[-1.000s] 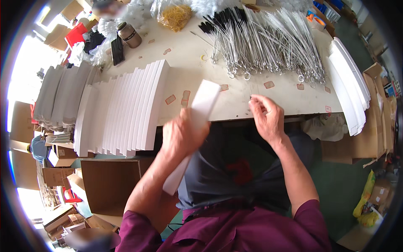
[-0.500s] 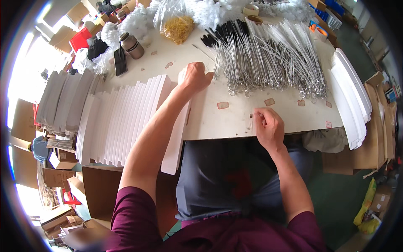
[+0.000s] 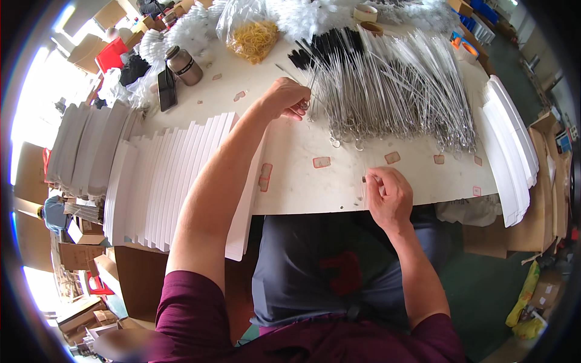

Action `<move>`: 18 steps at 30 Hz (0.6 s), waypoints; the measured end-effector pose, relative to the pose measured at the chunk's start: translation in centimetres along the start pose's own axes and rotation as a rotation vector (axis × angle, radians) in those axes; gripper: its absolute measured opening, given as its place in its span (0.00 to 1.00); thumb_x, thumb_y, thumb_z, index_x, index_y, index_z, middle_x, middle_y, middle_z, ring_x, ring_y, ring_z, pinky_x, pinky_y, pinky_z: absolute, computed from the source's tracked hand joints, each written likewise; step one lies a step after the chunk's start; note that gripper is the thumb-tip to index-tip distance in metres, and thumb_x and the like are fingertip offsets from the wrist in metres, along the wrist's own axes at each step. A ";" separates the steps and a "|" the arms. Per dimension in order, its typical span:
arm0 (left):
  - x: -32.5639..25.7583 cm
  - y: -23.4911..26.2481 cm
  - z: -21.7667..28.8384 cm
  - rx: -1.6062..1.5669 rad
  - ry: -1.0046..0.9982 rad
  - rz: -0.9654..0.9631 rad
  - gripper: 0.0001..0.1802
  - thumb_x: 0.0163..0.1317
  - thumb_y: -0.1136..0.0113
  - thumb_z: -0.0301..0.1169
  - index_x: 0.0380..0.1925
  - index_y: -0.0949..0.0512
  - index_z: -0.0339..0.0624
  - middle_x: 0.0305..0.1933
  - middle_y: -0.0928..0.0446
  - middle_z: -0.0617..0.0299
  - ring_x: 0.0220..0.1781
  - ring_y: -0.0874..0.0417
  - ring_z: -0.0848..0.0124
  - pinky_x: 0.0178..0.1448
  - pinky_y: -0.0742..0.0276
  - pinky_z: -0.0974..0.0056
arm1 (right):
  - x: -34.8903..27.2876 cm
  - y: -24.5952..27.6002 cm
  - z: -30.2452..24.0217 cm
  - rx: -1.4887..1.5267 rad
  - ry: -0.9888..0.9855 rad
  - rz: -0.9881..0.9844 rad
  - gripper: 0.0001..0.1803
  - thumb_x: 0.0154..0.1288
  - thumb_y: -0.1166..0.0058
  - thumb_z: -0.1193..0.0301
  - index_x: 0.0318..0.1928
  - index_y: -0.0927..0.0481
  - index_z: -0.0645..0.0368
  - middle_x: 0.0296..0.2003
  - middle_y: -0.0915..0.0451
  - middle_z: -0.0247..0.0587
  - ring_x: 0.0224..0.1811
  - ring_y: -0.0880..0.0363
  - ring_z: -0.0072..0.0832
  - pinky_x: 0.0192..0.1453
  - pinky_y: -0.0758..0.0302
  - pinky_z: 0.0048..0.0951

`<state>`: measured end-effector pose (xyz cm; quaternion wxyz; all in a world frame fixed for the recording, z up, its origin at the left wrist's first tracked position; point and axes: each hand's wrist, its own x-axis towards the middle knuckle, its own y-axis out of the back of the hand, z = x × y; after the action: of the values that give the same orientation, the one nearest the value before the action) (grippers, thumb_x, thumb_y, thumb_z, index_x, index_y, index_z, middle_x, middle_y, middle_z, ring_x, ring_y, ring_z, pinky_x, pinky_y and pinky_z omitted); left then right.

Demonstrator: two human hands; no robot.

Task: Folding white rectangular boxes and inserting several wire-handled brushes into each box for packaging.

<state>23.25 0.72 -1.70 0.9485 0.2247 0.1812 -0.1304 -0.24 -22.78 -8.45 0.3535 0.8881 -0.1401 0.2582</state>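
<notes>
A wide pile of thin wire brushes [image 3: 393, 91] lies on the table [image 3: 290, 175]. Their looped metal ends point toward me, and their black and clear bristled tips face away. At the pile's left edge, my left hand [image 3: 284, 98] is closed, thumb and fingers pinching around the small loops of wire brushes there; how many is unclear. My right hand [image 3: 389, 193] is held over the front edge of the table, fingers curled and thumb against the forefinger. Something thin may be in that pinch, too faint to name.
A row of white folded cartons [image 3: 175, 175] stands at left, with more white cartons [image 3: 508, 151] at right. Further back are a steel flask [image 3: 184, 66], a dark phone [image 3: 167, 89], a bag of yellow rubber bands [image 3: 251, 42] and tape rolls [image 3: 370, 28].
My left hand has moved slightly right and its fingers have come round to the loops at the pile's edge. The right hand keeps its closed pose, while the view has shifted a little.
</notes>
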 end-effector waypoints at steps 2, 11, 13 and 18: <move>0.0 -0.1 0.2 -0.193 0.079 -0.017 0.07 0.56 0.36 0.26 0.31 0.18 0.32 0.27 0.18 0.54 0.25 0.14 0.67 0.30 0.10 0.60 | 0.1 0.1 -0.2 -0.001 -0.011 -0.002 0.03 0.63 0.37 0.79 0.37 0.18 0.60 0.34 0.15 0.39 0.32 0.17 0.38 0.37 0.19 0.35; -0.1 0.1 -0.1 -0.324 0.057 -0.048 0.09 0.67 0.38 0.30 0.35 0.19 0.32 0.26 0.18 0.53 0.23 0.15 0.65 0.28 0.12 0.60 | 6.1 0.2 -2.9 -0.064 0.325 -0.082 0.09 0.64 0.39 0.78 0.45 0.16 0.64 0.44 0.16 0.45 0.49 0.17 0.42 0.53 0.20 0.40; -0.8 0.2 0.5 -0.319 0.046 -0.050 0.10 0.68 0.39 0.30 0.35 0.19 0.32 0.26 0.18 0.52 0.23 0.15 0.65 0.27 0.13 0.60 | 9.5 -1.6 -3.8 -0.153 0.475 -0.214 0.13 0.65 0.43 0.77 0.49 0.18 0.68 0.53 0.18 0.51 0.63 0.23 0.46 0.69 0.28 0.44; -2.8 0.2 1.9 -0.248 -0.035 -0.137 0.12 0.69 0.44 0.31 0.36 0.21 0.31 0.27 0.18 0.47 0.21 0.16 0.63 0.25 0.15 0.59 | 14.9 -7.6 -1.1 -0.308 0.646 -0.356 0.18 0.71 0.45 0.69 0.54 0.19 0.68 0.58 0.20 0.54 0.70 0.28 0.46 0.78 0.37 0.47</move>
<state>21.34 0.50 1.12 0.9610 0.0904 0.1941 -0.1751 14.99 -17.54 -3.67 0.5478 0.7081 0.0973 0.4347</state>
